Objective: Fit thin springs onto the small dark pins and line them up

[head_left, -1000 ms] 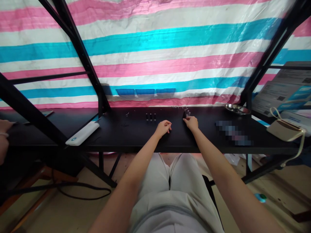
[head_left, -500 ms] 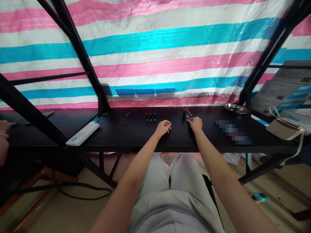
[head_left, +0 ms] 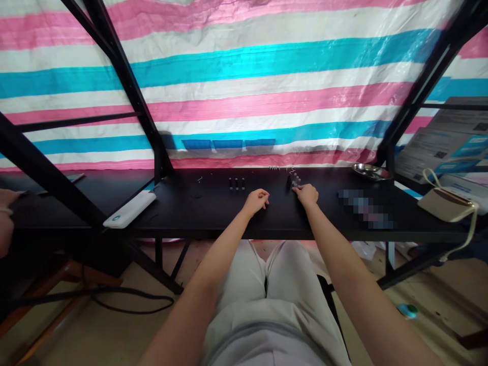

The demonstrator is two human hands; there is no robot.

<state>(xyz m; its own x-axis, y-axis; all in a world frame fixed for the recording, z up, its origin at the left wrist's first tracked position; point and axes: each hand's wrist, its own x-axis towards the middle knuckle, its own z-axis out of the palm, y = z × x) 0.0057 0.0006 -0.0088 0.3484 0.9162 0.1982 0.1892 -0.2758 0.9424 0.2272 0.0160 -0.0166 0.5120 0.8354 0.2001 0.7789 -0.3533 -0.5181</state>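
Observation:
On the black table (head_left: 183,213), my left hand (head_left: 256,202) rests with curled fingers; nothing shows in them. To its right, my right hand (head_left: 307,195) pinches at the near edge of a cluster of small dark cylinders with pale grey ends (head_left: 295,179). Its fingertips appear closed on one small cylinder, mostly hidden by the fingers. Left of my left hand, three similar small cylinders (head_left: 237,184) stand apart in a row. Behind the cluster lie thin white bits (head_left: 274,168) along the table's back edge.
A white power bank (head_left: 129,209) lies at the left, a shiny metal dish (head_left: 370,172) at the back right. A blurred-out object (head_left: 366,208) and a beige bag (head_left: 446,203) are on the right. Black frame posts (head_left: 125,81) flank the table. Another person's hand (head_left: 6,198) shows far left.
My right hand shifts very slightly at the cluster of cylinders. My left hand stays where it was.

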